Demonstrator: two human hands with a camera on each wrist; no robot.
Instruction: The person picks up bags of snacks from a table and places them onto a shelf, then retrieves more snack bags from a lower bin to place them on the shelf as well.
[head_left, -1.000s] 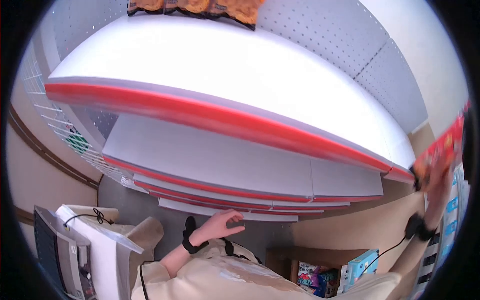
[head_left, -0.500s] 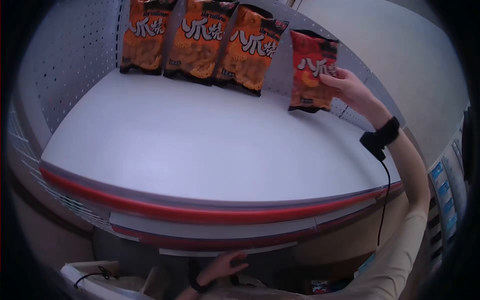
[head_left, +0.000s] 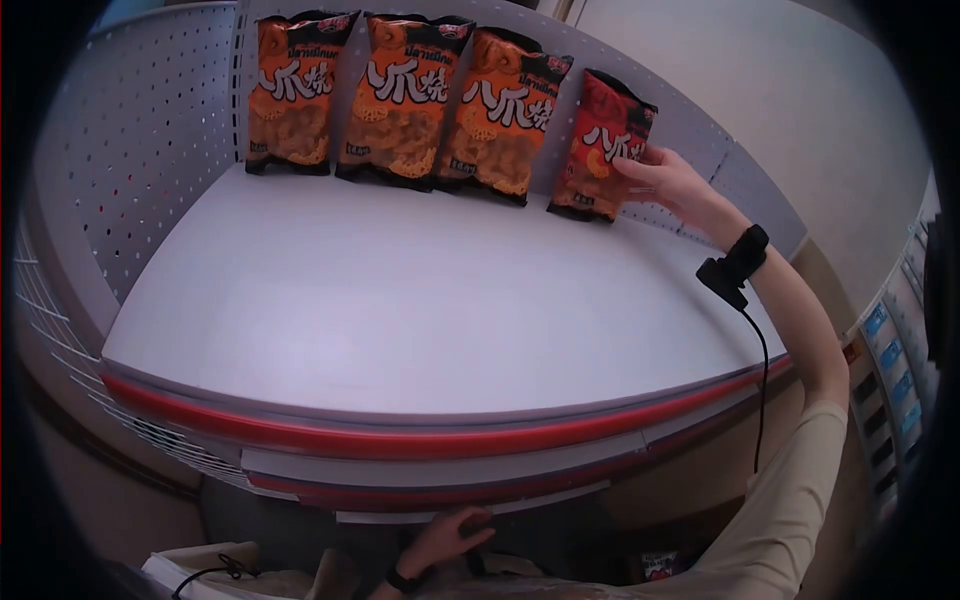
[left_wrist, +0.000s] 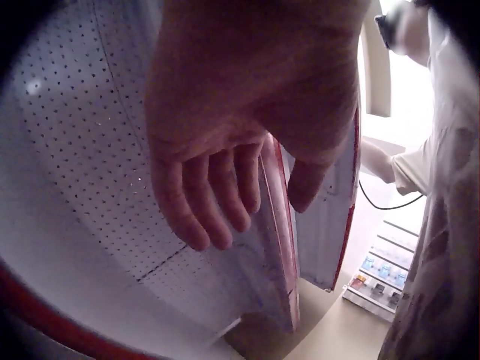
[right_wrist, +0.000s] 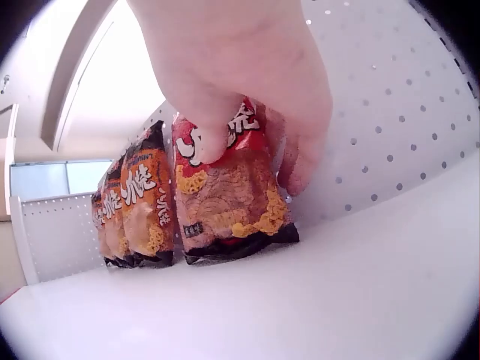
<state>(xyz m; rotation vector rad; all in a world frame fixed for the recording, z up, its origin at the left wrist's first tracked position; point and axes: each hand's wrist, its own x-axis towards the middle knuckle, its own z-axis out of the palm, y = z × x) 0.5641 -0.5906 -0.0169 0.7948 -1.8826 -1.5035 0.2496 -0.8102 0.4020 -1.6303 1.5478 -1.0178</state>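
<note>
My right hand [head_left: 680,190] grips a red snack bag [head_left: 598,150] by its right side, thumb across the front and fingers behind. In the right wrist view the bag's black bottom edge is right at the white shelf [right_wrist: 337,300]. To its left, three orange snack bags of the same style stand in a row against the back panel: a left one [head_left: 290,95], a middle one [head_left: 403,105] and a right one [head_left: 505,115]. Low in front of the shelves, my left hand [head_left: 450,535] hangs loosely curled with nothing in it, as the left wrist view also shows.
A grey pegboard [head_left: 165,150] backs and sides the shelf, whose front edge carries a red strip [head_left: 400,440]. More shelves lie below it. A white wire rack [head_left: 70,370] is at the left, and a rack with blue packs [head_left: 890,350] at the far right. A cable hangs from the right wrist.
The right hand has brought the red bag from the far right onto the upper shelf, then left beside the orange bags. My head view has tilted up. The left hand stays low.
</note>
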